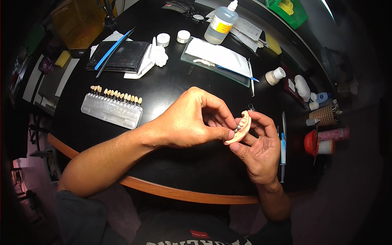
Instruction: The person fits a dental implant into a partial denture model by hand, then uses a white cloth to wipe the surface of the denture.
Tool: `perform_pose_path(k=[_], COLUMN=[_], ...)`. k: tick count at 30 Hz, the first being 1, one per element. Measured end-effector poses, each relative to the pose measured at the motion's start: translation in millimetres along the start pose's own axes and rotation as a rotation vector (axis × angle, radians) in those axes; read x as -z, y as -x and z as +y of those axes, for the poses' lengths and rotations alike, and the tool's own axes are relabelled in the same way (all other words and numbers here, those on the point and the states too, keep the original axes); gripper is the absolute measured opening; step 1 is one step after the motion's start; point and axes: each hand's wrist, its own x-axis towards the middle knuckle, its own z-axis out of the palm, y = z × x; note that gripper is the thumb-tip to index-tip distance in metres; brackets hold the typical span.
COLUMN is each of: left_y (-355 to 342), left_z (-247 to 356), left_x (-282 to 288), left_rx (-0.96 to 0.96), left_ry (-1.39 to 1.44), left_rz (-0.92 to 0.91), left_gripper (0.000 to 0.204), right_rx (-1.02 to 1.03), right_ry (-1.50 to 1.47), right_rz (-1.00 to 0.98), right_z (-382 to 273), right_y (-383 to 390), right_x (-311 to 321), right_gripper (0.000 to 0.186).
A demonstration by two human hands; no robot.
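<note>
Both hands meet over the near edge of the black table (171, 90). Left hand (183, 122) comes in from the lower left, knuckles up, fingers curled tight, thumb and forefinger pinching at the dental model (241, 127). Right hand (257, 149) sits palm up under it, fingers loosely bent, cradling the model between thumb and fingertips. That pinkish arch runs lower left to upper right, teeth facing the left hand. Shade guide (112, 107) lies well off to the left.

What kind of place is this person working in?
Probably a dental lab bench: both hands hold a dental model with teeth, a tooth shade guide lies on the black table, and a liquid bottle stands behind.
</note>
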Motion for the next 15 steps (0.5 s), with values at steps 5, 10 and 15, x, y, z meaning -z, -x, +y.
perform_pose_path(k=[5,10,15], left_y=[-0.7,0.2,-1.3], left_z=[1.9,5.1,-3.9], left_x=[-0.7,1.0,0.7], left_rx=[-0.008,0.007,-0.098], left_ry=[-0.026,-0.085,-0.087], left_rz=[0.001,-0.016,-0.037], left_gripper=[0.018,0.017,0.016], right_rx=[0.074,0.076,0.078], right_ry=[0.042,0.049,0.062], right_rz=[-0.026,-0.003,0.011], right_z=[1.0,0.4,2.2], right_y=[-2.0,-1.8,-2.8], right_x=[1.9,0.3,3.7], right_gripper=[0.061,0.061,0.06])
